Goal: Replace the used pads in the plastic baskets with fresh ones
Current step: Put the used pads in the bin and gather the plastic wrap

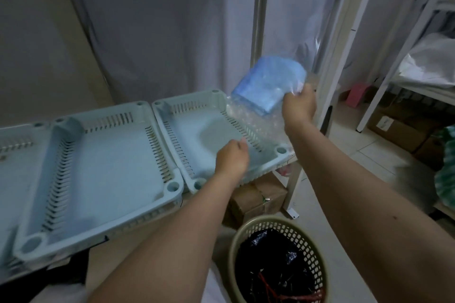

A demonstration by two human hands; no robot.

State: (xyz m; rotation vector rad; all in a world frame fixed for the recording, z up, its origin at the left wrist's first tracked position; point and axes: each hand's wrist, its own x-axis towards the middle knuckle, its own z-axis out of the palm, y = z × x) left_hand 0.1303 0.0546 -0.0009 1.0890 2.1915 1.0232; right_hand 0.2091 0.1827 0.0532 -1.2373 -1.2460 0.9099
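Pack of blue pads (269,86) in a clear crinkly plastic bag (256,123), held up in the air over the far right corner of the right basket (270,162). Right hand (299,103) is clamped on the bag's top right edge; loose bag end hangs down onto the basket's slotted side wall. Pads look like a folded soft stack, rounded at the top; motion blur hides detail.

Left hand (232,156) hovers over the right basket's near edge, fingers curled in with thumb tip showing; cannot tell if it holds anything.

Baskets: pale blue-green moulded plastic, shallow rectangles, slotted walls, round sockets at the corners. Middle basket (170,187) sits just beside the right one, rims touching. A third basket (14,140) is cut off at the left edge. All sit on a bench; its top is barely visible.

Around: tan perforated waste bin (312,253) with black liner on the floor below the right forearm. Cardboard boxes (256,200) under the bench. Grey curtain (160,19) behind. White metal rack (384,74) to the right, with more boxes and a pink object (357,92) on the floor by it.
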